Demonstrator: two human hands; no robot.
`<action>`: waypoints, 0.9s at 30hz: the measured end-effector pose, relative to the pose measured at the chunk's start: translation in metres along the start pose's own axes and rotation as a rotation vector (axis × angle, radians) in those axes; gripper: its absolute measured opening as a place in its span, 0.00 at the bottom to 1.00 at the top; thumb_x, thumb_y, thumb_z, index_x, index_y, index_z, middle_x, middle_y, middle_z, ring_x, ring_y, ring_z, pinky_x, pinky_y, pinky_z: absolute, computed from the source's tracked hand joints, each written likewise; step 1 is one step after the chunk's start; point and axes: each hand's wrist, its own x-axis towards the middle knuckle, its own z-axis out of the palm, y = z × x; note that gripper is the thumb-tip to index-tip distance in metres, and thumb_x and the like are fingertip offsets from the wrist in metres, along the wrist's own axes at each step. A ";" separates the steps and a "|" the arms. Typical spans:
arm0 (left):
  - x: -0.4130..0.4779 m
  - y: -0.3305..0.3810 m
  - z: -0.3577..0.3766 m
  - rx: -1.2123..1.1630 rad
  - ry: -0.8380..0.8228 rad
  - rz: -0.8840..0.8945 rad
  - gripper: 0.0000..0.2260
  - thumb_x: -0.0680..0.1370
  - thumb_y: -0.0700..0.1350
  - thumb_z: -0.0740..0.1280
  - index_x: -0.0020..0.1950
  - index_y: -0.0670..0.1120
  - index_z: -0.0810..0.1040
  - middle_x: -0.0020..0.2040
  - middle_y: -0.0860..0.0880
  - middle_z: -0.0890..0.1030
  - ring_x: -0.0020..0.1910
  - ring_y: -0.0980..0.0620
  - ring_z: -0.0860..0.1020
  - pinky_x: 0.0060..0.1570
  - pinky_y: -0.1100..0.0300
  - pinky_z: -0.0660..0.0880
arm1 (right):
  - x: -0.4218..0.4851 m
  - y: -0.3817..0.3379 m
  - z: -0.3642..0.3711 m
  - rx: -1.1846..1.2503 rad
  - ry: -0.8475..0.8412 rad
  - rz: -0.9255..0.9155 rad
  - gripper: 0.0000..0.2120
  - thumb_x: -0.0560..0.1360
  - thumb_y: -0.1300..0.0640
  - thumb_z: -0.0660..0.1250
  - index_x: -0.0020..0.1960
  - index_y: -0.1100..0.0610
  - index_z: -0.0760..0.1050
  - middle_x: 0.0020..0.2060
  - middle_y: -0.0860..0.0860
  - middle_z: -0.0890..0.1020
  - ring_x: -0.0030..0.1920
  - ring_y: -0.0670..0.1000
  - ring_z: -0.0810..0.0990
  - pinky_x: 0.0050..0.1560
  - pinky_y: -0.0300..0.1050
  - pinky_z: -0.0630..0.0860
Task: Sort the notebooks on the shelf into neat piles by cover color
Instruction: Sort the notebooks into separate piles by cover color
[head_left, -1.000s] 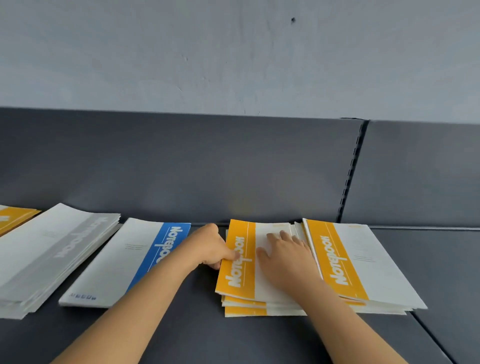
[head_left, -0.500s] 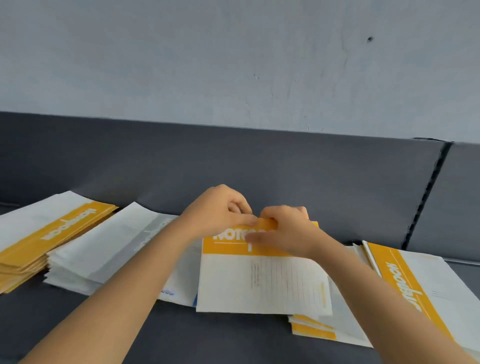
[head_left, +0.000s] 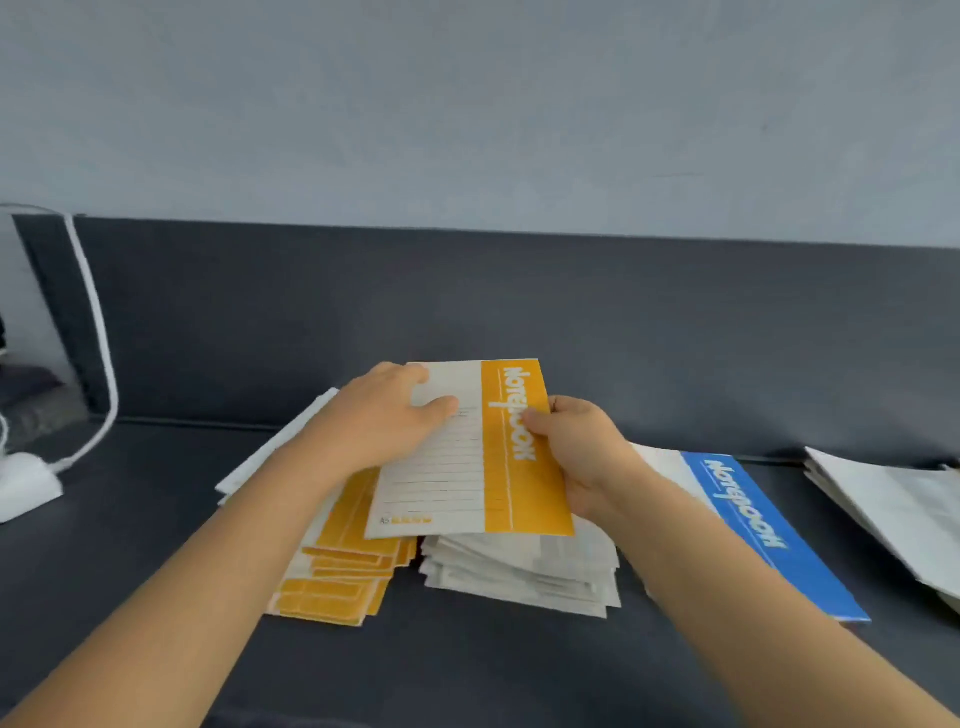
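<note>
Dark grey shelf (head_left: 467, 665), pale wall behind. Orange notebook (head_left: 483, 457) is off its earlier stack and has moved left. Left hand (head_left: 384, 421) and right hand (head_left: 576, 447) grip its side edges, fingers (head_left: 439, 405) curled on it. It hovers over the orange pile (head_left: 337, 577), so the drop looks next. Neighbour pile (head_left: 519, 571) looks grey, but it's blurred.

We see a dark grey shelf (head_left: 467, 665) running across the whole view, with a back panel (head_left: 519, 301) of the same grey rising behind it. Left of centre on it lies a yellow pile (head_left: 337, 582), its covers fanned and uneven. Just to its right sits a pale pile (head_left: 519, 571), also ragged at the edges. Further right a blue notebook (head_left: 769, 530) lies flat. Another pale stack (head_left: 893, 514) lies at the right edge, cut off by the frame. At far left rests a white object (head_left: 23, 483) with a cord (head_left: 98, 332).
</note>
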 end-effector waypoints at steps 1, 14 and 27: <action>-0.001 -0.019 -0.007 0.012 -0.036 0.007 0.25 0.81 0.57 0.59 0.77 0.51 0.61 0.77 0.50 0.59 0.71 0.48 0.66 0.63 0.56 0.66 | 0.003 0.002 0.023 0.005 0.023 -0.013 0.10 0.81 0.63 0.56 0.55 0.60 0.76 0.46 0.54 0.83 0.47 0.56 0.83 0.42 0.52 0.79; -0.004 -0.134 0.003 0.427 -0.288 0.161 0.26 0.84 0.57 0.41 0.80 0.50 0.43 0.80 0.50 0.41 0.78 0.51 0.39 0.76 0.52 0.40 | 0.015 0.033 0.134 -1.375 0.269 -0.385 0.21 0.82 0.50 0.52 0.72 0.55 0.63 0.76 0.56 0.56 0.76 0.56 0.52 0.74 0.52 0.48; -0.005 0.053 0.041 0.434 -0.075 0.445 0.33 0.80 0.65 0.44 0.80 0.47 0.48 0.80 0.46 0.49 0.79 0.48 0.47 0.77 0.50 0.47 | -0.032 0.015 -0.055 -1.452 0.393 -0.118 0.24 0.78 0.41 0.56 0.67 0.56 0.67 0.63 0.53 0.72 0.65 0.57 0.69 0.61 0.51 0.69</action>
